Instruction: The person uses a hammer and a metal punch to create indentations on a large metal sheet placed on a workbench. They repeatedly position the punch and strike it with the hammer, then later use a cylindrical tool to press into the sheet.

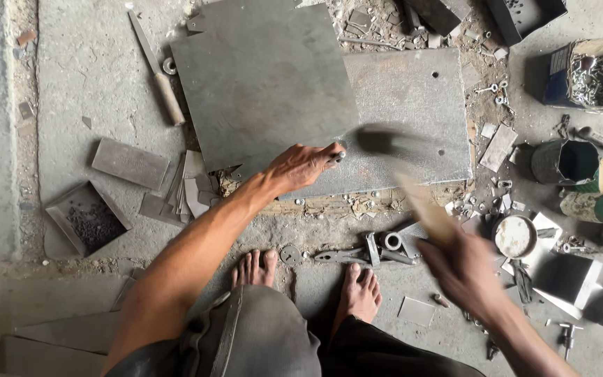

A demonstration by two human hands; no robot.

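On the steel slab, at the corner of the sheet: the left hand [300, 166] was closed, its fingertips pinching a small dark metal piece [337, 156] upright against the metal.
Hammer [392, 150]: blurred with motion, its dark head hung just beside the pinched piece, its pale wooden handle running down to the right hand.
Right hand [463, 269]: closed around the lower end of the hammer handle — itself blurred, low and right in the view.
Metal sheet [263, 77]: a grey square lying tilted across the slab, its lower right corner under the left hand's fingers.
Steel slab [413, 98]: a thick rough plate with a few small holes, flat on the ground beneath the sheet.
Feet: two bare feet [252, 269] stood on the concrete floor [85, 63] near the slab's front edge, well below the left hand.
Between and beside the feet: a washer, a pair of pliers [340, 256] and a small metal bracket with a round hole.
Left side: a file with a wooden handle [156, 70], flat cut plates [130, 163] and an open tray of dark bits [88, 218].
Right side: a box of shiny screws [587, 75], a dark tin [563, 160], a round lid [515, 236] — scattered bolts and scraps lay around them.
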